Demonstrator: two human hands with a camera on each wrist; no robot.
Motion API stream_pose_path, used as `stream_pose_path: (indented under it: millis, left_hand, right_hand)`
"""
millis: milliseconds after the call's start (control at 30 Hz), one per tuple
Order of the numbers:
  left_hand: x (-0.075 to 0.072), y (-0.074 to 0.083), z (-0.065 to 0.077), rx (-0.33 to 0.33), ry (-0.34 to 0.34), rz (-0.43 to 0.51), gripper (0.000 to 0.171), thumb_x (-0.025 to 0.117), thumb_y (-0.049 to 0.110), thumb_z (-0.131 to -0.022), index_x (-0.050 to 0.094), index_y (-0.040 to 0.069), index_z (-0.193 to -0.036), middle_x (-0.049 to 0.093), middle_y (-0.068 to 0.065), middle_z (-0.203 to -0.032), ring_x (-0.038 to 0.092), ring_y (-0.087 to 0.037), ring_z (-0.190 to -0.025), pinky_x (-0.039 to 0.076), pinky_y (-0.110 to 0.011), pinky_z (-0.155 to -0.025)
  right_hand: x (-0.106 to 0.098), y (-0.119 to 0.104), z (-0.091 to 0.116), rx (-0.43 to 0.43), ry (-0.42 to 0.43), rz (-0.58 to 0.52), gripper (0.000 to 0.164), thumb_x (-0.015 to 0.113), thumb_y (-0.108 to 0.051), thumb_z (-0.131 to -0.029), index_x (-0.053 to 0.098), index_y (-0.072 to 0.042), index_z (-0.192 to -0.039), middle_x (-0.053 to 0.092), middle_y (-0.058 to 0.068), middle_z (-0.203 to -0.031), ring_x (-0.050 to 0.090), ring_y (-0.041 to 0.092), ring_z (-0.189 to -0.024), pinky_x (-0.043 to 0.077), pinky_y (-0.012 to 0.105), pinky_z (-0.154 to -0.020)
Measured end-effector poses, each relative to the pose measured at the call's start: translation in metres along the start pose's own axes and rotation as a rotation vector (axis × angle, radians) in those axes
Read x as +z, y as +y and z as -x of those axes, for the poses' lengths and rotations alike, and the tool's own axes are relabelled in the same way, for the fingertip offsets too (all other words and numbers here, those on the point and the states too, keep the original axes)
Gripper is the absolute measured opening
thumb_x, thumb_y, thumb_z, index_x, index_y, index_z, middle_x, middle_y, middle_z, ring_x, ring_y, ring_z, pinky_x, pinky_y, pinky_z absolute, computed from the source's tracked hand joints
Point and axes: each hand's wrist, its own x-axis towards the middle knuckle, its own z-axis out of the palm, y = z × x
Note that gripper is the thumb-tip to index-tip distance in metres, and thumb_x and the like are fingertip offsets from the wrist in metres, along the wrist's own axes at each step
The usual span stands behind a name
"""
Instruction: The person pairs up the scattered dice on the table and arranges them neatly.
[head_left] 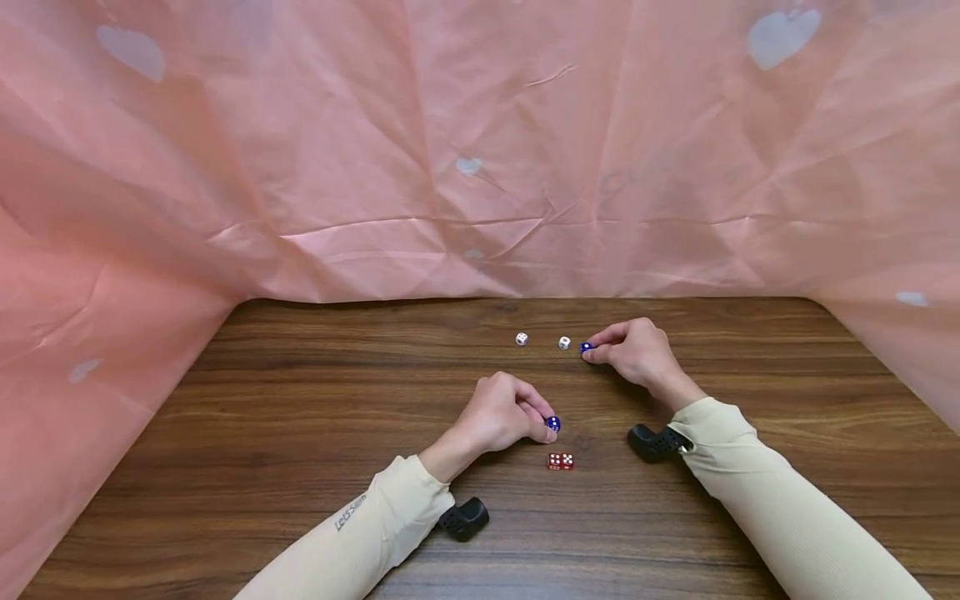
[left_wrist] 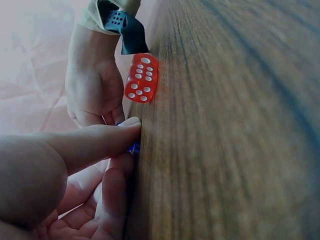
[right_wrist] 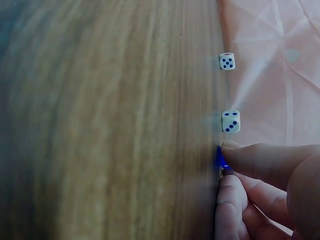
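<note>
Between thumb and fingertips, my left hand (head_left: 501, 414) pinches a blue die (head_left: 552, 423) low over the middle of the table. Two red dice (head_left: 560, 461) lie side by side just nearer to me; the left wrist view shows their white pips. Farther back, my right hand (head_left: 639, 353) pinches another blue die (head_left: 587, 347), mostly covered by the thumb in the right wrist view. Just left of that die sits a white die (head_left: 564, 342) with dark pips, and a second white die (head_left: 522, 339) stands farther left.
The brown wood-grain table (head_left: 300, 417) is bordered at the back and sides by pink cloth (head_left: 337, 167) with pale hearts. Each cream sleeve has a black wrist device at its cuff, one by the left wrist (head_left: 465, 520) and one by the right wrist (head_left: 649, 443).
</note>
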Motion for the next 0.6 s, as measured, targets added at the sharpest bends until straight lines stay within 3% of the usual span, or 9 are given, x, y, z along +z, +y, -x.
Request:
stream_pose_path:
  millis: [433, 600]
  left_hand:
    - [0.0012, -0.0002, -0.0008, -0.004, -0.004, -0.003, 0.017, 0.097, 0.015, -0.072, 0.084, 0.021, -0.081, 0.077, 0.009, -0.069, 0.065, 0.0, -0.067, 0.047, -0.02, -0.068]
    - [-0.0001, -0.0008, -0.0004, -0.008, 0.0, -0.009, 0.017, 0.097, 0.015, -0.072, 0.083, 0.021, -0.08, 0.077, 0.009, -0.069, 0.065, 0.0, -0.068, 0.048, -0.02, -0.069]
  right_hand:
    - [-0.0023, 0.0029, 0.0043, 0.014, -0.018, -0.021, 0.031, 0.087, -0.035, -0.087, 0.084, -0.011, -0.107, 0.079, 0.016, -0.119, 0.062, 0.036, -0.119, 0.045, 0.034, -0.088]
    - [-0.0014, 0.0003, 0.0088, 0.023, -0.021, -0.05, 0.031, 0.088, -0.033, -0.086, 0.084, -0.01, -0.107, 0.081, 0.014, -0.115, 0.063, 0.032, -0.114, 0.044, 0.031, -0.085]
